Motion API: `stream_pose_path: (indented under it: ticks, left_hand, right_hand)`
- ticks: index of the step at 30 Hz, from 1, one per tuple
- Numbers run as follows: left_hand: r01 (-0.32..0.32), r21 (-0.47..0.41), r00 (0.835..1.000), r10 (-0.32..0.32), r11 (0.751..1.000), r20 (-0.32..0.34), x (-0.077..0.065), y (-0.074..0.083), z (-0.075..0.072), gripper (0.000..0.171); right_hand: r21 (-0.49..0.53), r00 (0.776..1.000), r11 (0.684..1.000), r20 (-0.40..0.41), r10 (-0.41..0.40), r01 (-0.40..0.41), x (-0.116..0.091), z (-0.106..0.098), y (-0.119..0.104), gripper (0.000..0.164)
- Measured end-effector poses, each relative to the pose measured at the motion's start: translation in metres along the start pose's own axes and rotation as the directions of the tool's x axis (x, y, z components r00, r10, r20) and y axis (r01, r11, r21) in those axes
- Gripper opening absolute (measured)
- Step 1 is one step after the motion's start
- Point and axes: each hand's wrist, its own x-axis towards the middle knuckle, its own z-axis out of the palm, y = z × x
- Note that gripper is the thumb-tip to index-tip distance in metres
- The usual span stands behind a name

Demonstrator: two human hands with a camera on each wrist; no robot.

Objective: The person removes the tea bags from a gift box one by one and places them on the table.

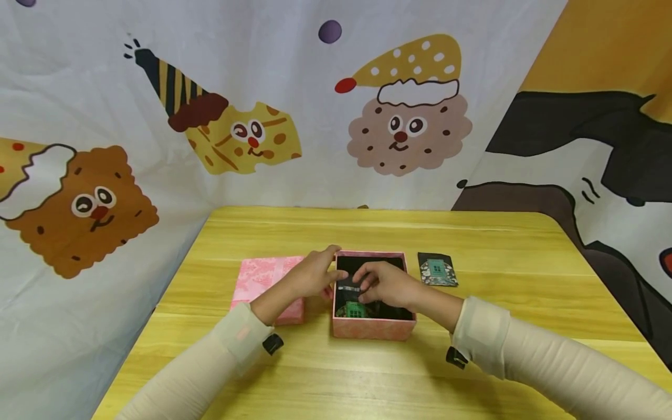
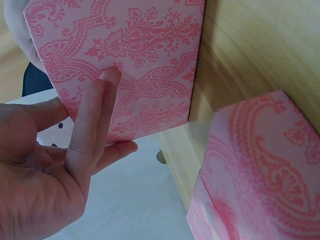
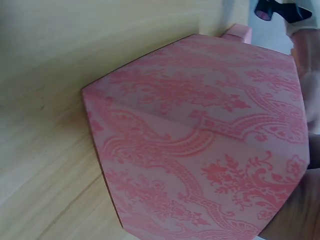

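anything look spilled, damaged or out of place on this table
Nothing stands out: no spill or damage shows. The open pink box sits upright, with what looks like its lid to the left and one dark packet lying outside, to the right. The box's inside is partly hidden.

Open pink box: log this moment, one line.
left hand: holds open box by left wall | right hand: in it, hold unclear | second pink box or lid: at left | dark packets: one inside, one at right
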Motion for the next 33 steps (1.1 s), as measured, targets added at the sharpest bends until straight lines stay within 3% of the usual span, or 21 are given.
stream_pose_path:
  ticks: [5,8,15,19,22,26,30,33]
  left_hand:
    - [0.004,0.004,1.0,-0.004,1.0,0.0,0.001,0.0,-0.001,0.065]
    - [0.006,0.0,1.0,-0.006,1.0,0.004,0.001,0.0,-0.001,0.065]
    - [0.012,0.006,1.0,-0.012,1.0,0.012,0.001,0.0,-0.002,0.067]
    - [0.02,0.004,1.0,-0.02,1.0,0.019,0.002,0.0,-0.003,0.068]
    - [0.021,0.003,1.0,-0.021,1.0,0.017,0.001,0.0,-0.002,0.068]
    - [0.018,-0.002,1.0,-0.018,1.0,0.015,0.001,0.0,-0.002,0.067]
    - [0.019,0.006,1.0,-0.019,1.0,0.016,0.0,0.001,-0.002,0.067]
    - [0.019,0.011,1.0,-0.019,1.0,0.017,0.0,0.001,-0.002,0.068]
  right_hand:
    - [-0.152,0.997,0.985,-0.011,-0.082,0.08,-0.002,0.001,0.002,0.009]
    - [-0.181,0.989,0.976,-0.057,-0.136,0.124,-0.004,0.002,0.002,0.005]
    - [-0.233,0.945,0.951,-0.208,-0.252,0.203,-0.007,0.013,0.005,0.009]
    - [-0.259,0.923,0.943,-0.265,-0.278,0.21,-0.008,0.014,0.004,0.01]
    - [-0.213,0.946,0.956,-0.207,-0.248,0.203,-0.008,0.011,0.004,0.011]
    - [-0.197,0.984,0.967,-0.04,-0.173,0.162,-0.004,0.009,0.005,0.016]
    - [-0.247,0.988,0.959,0.096,-0.12,0.141,-0.001,0.011,0.005,0.034]
    - [-0.249,0.988,0.961,0.125,-0.091,0.12,-0.001,0.013,0.005,0.042]
